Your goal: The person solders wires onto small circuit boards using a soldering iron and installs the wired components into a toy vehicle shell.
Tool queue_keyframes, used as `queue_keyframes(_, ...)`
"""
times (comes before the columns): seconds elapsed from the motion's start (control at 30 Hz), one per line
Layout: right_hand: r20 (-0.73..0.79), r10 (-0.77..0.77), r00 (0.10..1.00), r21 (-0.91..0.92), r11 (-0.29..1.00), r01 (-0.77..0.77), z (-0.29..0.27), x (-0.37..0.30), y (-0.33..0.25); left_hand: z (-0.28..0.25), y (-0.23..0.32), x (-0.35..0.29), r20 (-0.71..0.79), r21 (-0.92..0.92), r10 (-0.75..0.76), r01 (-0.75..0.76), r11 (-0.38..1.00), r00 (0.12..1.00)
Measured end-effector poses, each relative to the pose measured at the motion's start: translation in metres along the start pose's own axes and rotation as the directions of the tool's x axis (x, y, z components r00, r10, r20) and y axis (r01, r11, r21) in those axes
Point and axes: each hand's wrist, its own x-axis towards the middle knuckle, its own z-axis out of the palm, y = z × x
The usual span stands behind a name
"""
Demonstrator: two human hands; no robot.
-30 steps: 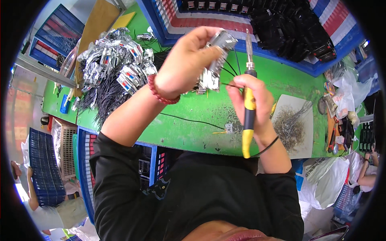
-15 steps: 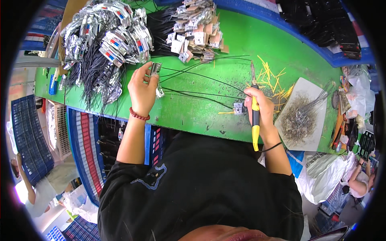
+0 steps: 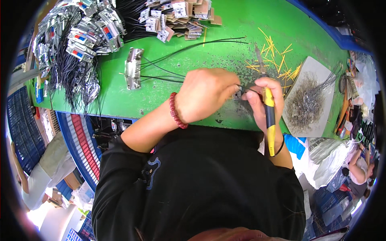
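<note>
Seen from the head camera, a person in a black top bends over a green surface edged in blue. The left hand, a red bead bracelet at its wrist, has its fingers closed on a small dark part held low over the surface, just in front of the body. The right hand meets it there, fingers wrapped round the yellow-and-black grip of a soldering iron whose metal tip points away from the person; a dark band circles that wrist. Thin black wires run from the held part across the surface toward the far edge.

To the left of the hands a silvery metal bracket lies flat, apart from them. Beyond it a heap of foil-wrapped pieces with black leads spills over the surface's left end, and a pile of small cardboard-backed tags sits at the far edge. Yellow wire offcuts lie scattered to the right, just beside a grey board carrying a tangle of fine metal wire.

Around the surface the room is crowded: blue crates on the left, clear plastic bags on the right, and other people partly visible at the lower left and far right edges.
</note>
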Motion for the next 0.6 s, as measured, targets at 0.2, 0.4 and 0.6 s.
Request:
queue_keyframes(0.2, -0.053, -0.002, 0.999, -0.035, 0.999, 0.000, -0.002, -0.002, 0.010, 0.013, -0.006, 0.000, -0.190, -0.001, 0.188, -0.192, 0.981, 0.964)
queue_keyframes(0.4, -0.147, -0.167, 0.975, -0.139, 0.979, 0.146, -0.009, 0.007, 0.017, 0.011, -0.003, -0.001, -0.057, 0.086, 0.033, -0.028, 0.996, 0.998)
queue_keyframes(0.6, -0.094, -0.127, 0.988, -0.149, 0.982, 0.112, -0.016, -0.004, 0.006, 0.014, -0.004, -0.002, -0.091, 0.135, 0.067, -0.054, 0.989, 0.994)
